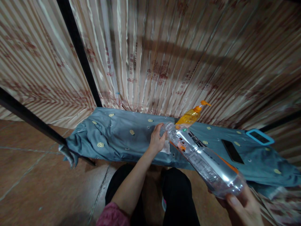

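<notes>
A large clear plastic bottle (207, 163) with a silver and orange label lies slanted in the air between my two hands, its neck toward the upper left. My left hand (157, 138) is closed at the neck, though some of its fingers are hidden. At the lower right, my right hand (244, 205) grips the base from beneath, thumb on the near side. Just behind the bottle's neck stands a yellow pump bottle (188, 117) with an orange pump head. Something white (166, 147), perhaps paper, shows on the cloth below my left hand.
A narrow bench or table covered with a grey-blue cloth (122, 125) runs across in front of my knees. On its right part lie a dark phone (232, 151) and a blue-framed device (260, 137). Black metal posts (80, 50) and a striped curtain (150, 62) stand behind.
</notes>
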